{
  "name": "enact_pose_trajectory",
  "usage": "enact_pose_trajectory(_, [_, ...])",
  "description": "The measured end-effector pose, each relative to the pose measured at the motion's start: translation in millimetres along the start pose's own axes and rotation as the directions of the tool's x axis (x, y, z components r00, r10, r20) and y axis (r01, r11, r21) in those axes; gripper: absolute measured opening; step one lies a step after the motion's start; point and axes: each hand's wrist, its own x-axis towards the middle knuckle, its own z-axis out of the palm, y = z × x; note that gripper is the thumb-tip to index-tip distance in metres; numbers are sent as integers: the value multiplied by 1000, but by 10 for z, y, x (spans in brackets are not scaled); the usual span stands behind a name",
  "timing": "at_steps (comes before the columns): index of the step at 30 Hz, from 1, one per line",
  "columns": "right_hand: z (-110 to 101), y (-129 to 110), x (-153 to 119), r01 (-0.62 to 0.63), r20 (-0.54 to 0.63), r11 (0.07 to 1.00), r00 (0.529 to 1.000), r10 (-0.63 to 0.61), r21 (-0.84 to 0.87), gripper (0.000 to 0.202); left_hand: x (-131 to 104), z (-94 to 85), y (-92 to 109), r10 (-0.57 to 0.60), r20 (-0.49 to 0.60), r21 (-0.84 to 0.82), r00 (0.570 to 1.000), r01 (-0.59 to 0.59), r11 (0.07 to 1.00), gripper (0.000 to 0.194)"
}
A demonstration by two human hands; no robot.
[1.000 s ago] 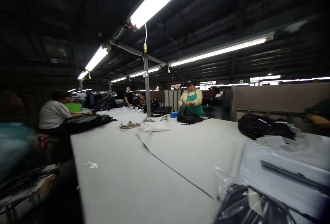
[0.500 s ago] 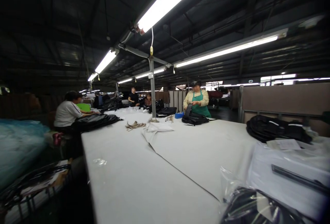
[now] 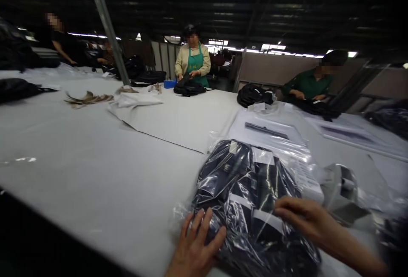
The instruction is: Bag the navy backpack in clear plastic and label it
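A black backpack [image 3: 245, 209] with white paper labels lies in a clear plastic bag on the near right of the white table [image 3: 95, 175]. My left hand [image 3: 199, 241] rests on the lower left side of the plastic, fingers spread and open. Over the right side of the backpack is my right hand [image 3: 302, 217], its thumb and fingers closed together near a white label. Whether it pinches the plastic there I cannot make out.
A grey tape-dispenser-like device [image 3: 342, 187] stands right of the backpack. Behind it, clear plastic bags [image 3: 234, 120] carry a dark strip [image 3: 266, 130]. Black bags [image 3: 255, 95] are stacked farther back. Co-workers in a green apron [image 3: 196, 66] and a dark green top [image 3: 309, 83] handle black items.
The view has swung down and to the right. Both my hands have come into view at the plastic-wrapped backpack, which now shows far more fully.
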Motion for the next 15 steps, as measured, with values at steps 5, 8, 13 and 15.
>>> enact_pose_trajectory(5, [350, -756, 579, 358, 390, 930, 847, -361, 84, 18, 6, -34, 19, -26, 22, -10, 999, 26, 1000, 63])
enact_pose_trajectory(8, [492, -859, 826, 488, 510, 873, 749, -422, 5, 16, 19, -28, 25, -26, -3, -8, 1000, 26, 1000, 65])
enact_pose_trajectory(13, [772, -863, 1085, 591, 624, 762, 707, -333, -263, 11, 11, -15, 27, -42, -25, -13, 999, 41, 999, 64])
enact_pose_trajectory(15, [888, -871, 1137, 603, 647, 704, 714, -267, -375, 12, 11, -14, 25, -51, -40, -13, 998, 51, 999, 60])
